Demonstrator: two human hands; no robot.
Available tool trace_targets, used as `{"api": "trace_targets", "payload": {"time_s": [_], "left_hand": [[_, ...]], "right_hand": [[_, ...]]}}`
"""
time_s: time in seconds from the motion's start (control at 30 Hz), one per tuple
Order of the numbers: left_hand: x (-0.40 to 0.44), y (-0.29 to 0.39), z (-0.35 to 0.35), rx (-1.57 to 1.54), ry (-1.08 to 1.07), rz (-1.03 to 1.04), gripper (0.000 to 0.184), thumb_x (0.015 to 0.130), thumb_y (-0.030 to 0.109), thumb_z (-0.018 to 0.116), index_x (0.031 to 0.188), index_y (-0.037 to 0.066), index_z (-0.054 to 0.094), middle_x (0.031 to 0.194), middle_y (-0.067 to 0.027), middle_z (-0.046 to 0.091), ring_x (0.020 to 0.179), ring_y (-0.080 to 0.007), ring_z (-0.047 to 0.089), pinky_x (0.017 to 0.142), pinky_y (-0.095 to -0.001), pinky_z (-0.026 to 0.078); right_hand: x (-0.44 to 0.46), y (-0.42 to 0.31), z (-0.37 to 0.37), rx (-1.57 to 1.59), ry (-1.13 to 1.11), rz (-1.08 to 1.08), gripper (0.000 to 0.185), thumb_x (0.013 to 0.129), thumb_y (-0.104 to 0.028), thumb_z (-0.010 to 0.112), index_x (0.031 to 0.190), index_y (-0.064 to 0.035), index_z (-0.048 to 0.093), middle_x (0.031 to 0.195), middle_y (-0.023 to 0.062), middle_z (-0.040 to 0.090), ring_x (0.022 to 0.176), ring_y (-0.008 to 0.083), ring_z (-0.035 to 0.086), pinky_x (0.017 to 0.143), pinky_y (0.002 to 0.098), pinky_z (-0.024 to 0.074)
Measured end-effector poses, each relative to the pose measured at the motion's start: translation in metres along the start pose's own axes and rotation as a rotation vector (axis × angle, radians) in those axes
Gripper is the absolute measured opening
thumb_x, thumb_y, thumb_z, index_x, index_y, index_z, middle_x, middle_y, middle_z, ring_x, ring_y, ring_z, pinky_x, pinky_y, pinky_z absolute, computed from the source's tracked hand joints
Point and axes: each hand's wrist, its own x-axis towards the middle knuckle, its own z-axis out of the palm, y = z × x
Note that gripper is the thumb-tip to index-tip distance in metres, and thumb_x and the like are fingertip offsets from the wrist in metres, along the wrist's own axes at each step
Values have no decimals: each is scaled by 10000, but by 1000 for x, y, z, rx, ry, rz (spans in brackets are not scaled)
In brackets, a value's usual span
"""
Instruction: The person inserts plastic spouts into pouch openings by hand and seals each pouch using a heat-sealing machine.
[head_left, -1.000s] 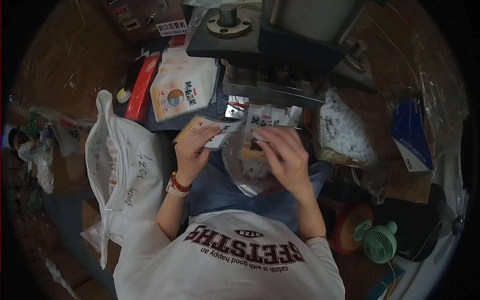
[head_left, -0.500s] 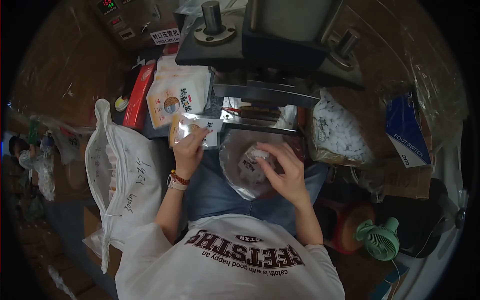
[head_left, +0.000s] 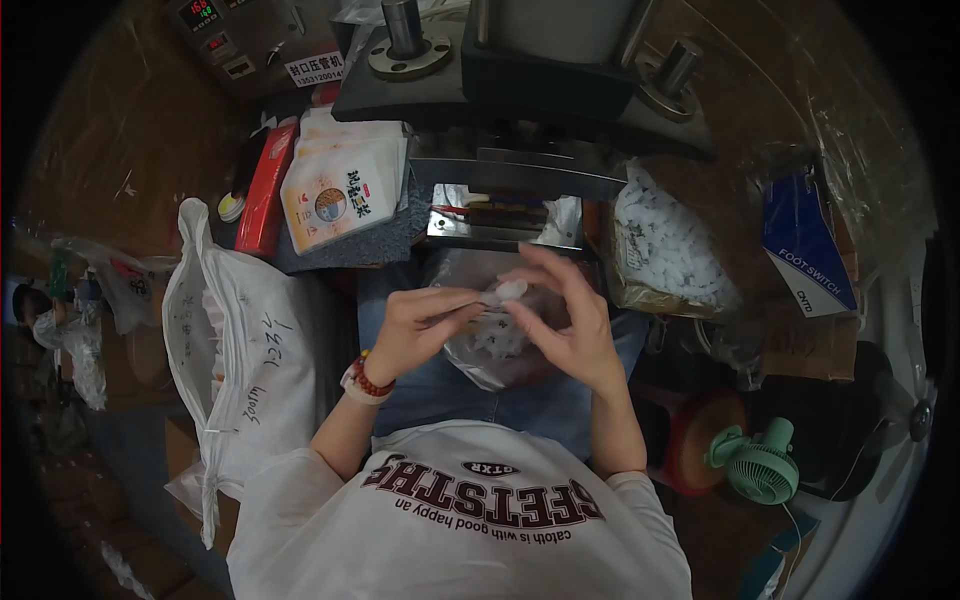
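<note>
Press point(head_left: 545, 95) behind; left hand point(head_left: 425, 325) pinches pouch point(head_left: 486, 299); right hand point(head_left: 575, 335) holds white piece point(head_left: 512, 290).

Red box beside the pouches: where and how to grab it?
Probably pinch the long red box across its narrow width, near the end closest to the wearer, hand from above. It's slim with its top uncovered; the printed pouches crowd its right side.

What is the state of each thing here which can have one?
Left hand: closed on thin pouch
Right hand: holding small white plastic piece
Digital display: lit
White woven sack: mouth open
Printed pouches: stacked, fanned out
Clear plastic bag: partly filled
Green fan: spinning or still, cannot tell
</note>
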Motion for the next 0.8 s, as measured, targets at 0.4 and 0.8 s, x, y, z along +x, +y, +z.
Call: {"api": "trace_targets", "payload": {"time_s": [0.4, 0.8], "left_hand": [[62, -71, 40, -929, 31, -727, 239, 900, 147, 648, 987, -75, 648, 918, -95, 685, 761, -123, 657, 657, -252, 528], [21, -106, -47, 1031, 383, -151, 748, 780, 550, 672, 1358, 125, 462, 1391, -102, 473, 1315, -287, 381, 1004, -620, 252]], "right_hand": [[-11, 92, -73, -1102, 189, 423, 290, 859, -132, 623, 1134, -42, 610, 1097, 154, 624, 993, 351, 583, 835, 413, 475], [-3, 104, -78, -813, 71, 403, 269, 847, -72, 609, 1108, -14, 582, 999, 190, 607, 937, 372, 593, 777, 439, 487]]}}
